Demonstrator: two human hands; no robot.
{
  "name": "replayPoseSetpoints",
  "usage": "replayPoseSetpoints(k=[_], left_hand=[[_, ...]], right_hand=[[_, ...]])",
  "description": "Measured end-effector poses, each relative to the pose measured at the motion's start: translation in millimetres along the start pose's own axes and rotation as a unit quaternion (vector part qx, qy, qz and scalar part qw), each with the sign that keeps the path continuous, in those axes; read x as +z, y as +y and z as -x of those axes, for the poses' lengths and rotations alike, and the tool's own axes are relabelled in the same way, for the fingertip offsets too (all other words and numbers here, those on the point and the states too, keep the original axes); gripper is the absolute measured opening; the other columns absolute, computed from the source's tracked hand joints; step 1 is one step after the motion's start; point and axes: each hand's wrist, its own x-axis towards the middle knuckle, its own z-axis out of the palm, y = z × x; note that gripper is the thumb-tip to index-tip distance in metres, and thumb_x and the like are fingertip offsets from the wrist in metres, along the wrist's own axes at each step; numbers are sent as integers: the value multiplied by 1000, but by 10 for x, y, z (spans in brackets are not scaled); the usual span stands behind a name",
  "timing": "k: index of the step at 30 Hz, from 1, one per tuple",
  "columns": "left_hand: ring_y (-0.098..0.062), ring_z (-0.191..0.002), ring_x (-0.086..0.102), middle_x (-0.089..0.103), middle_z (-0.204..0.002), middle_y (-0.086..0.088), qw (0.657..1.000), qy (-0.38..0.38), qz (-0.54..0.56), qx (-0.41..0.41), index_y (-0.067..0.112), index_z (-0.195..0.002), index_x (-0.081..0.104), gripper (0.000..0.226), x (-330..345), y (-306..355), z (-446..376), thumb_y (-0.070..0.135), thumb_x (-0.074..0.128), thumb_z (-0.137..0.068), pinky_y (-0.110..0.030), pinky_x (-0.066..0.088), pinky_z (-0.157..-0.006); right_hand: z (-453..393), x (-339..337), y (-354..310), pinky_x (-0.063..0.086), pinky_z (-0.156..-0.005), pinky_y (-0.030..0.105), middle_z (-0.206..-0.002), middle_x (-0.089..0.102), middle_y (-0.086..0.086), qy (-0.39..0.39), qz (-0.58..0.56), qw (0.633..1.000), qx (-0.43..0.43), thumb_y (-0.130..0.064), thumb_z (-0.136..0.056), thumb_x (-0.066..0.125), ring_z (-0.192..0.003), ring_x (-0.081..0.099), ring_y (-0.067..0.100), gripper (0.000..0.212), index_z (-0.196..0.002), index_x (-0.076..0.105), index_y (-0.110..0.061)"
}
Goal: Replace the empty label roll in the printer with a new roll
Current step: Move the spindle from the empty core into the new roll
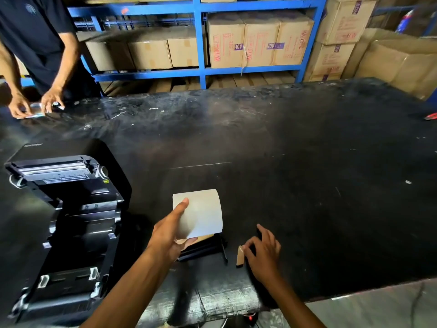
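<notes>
A black label printer (68,209) stands at the table's left with its lid swung up and its roll bay showing. My left hand (169,233) grips a white label roll (203,214) on its side, just above the table to the right of the printer. Under the roll lies a black spindle holder (205,250). My right hand (262,252) rests on the table with its fingers closed around a small brown cardboard core (240,255).
Another person stands at the far left, both hands (35,105) on a small item on the black table (307,150). Blue shelving (201,43) with cardboard boxes lines the back. More boxes (390,58) are stacked at the right. A red tool (430,116) lies at the right edge.
</notes>
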Motion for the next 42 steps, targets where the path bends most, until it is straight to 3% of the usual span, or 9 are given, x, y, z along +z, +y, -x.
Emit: replayPoseSetpoints(k=[9,15,18,21,25,27,31,39,42], left_hand=[[-21,-89,63,66,-98,-5,1000,0,8,11,16,-92,66,36,-102,68,35,42,78,-69,-40,57,-66],[-21,-92,64,68,-98,-5,1000,-2,24,11,18,-90,66,37,-193,58,75,44,79,-66,-39,57,-65],[-22,-92,64,67,-98,-6,999,4,34,20,19,-91,66,38,-282,60,110,45,79,-65,-38,58,-63],[-24,-95,65,67,-101,-7,999,1,45,27,20,-94,64,38,-374,85,117,44,77,-68,-38,58,-62],[-24,-96,65,67,-103,-6,997,-11,59,43,22,-93,65,32,-433,192,82,43,76,-70,-44,57,-76],[-24,-97,65,67,-104,-6,996,-22,66,50,23,-93,65,33,-425,244,73,43,76,-70,-45,57,-77],[-28,-102,64,68,-106,-6,993,-59,92,47,25,-99,64,51,-352,275,85,47,79,-56,-46,57,-73],[-25,-88,72,79,-79,0,983,-121,131,46,28,-101,64,48,-242,278,121,49,75,-60,-43,60,-65],[-23,-91,69,79,-80,2,985,-120,100,72,29,-97,67,47,-229,332,122,51,76,-56,-41,60,-67]], right_hand=[[-73,9,-99,20,-101,33,-131,54,3,61,-52,997,-4,-34,-82,67,-128,42,25,15,-91,66,-22],[-211,235,-514,24,-97,32,-115,57,-2,-26,19,999,20,-62,-74,59,-117,45,18,46,-92,69,-20],[-170,274,-549,26,-92,32,-105,58,-3,-43,22,999,9,-53,-75,63,-105,47,18,32,-83,61,-22],[-193,67,-606,45,-75,24,-88,67,3,-46,-138,989,35,-30,-76,73,-84,60,18,19,-83,62,-17],[-400,-436,-683,48,-65,21,-83,69,8,59,-238,968,52,-12,-78,73,-74,64,18,15,-90,65,-9],[-489,-656,-745,52,-69,30,-86,68,14,118,-310,942,57,-8,-81,70,-75,65,23,15,-94,63,-4],[-564,-861,-924,54,-60,16,-78,70,3,144,-455,873,106,-15,-88,62,-64,69,5,15,-102,60,-10],[-471,-881,-1085,50,-60,7,-89,69,14,168,-465,869,25,-10,-90,59,-67,68,2,9,-99,59,-12],[-420,-954,-1139,46,-69,3,-91,64,-10,233,-387,888,-85,-10,-87,62,-81,64,-7,24,-95,56,-33]])
